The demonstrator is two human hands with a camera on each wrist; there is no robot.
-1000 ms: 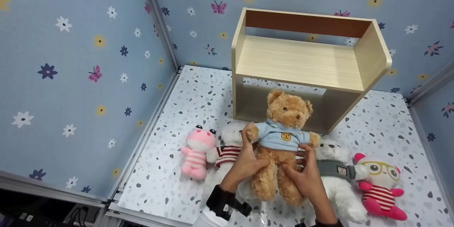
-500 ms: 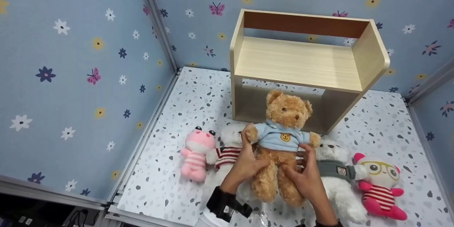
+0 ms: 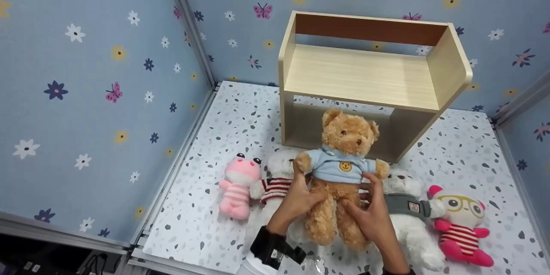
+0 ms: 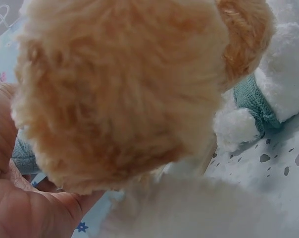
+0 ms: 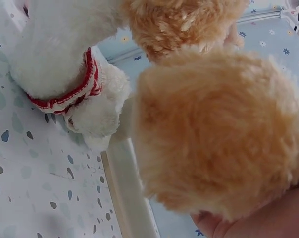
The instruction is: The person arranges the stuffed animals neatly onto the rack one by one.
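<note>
Both hands hold a brown teddy bear in a light blue shirt with a bear-face patch, facing up in the head view. My left hand grips its hip and side on the left, the thumb across the top of the leg. On the other side my right hand grips the other hip, thumb on the leg. Large in the left wrist view is brown fur, with part of the left hand beside it. In the right wrist view a furry brown foot covers much of the right hand.
A two-tier wooden shelf stands behind the bear. Left lie a pink frog-like plush and a white plush in a striped sweater. Right lie a white plush in a grey-green top and a pink plush with yellow glasses.
The bear and both hands stay practically still. The head view shifts very slightly between the first frame and the later ones.
</note>
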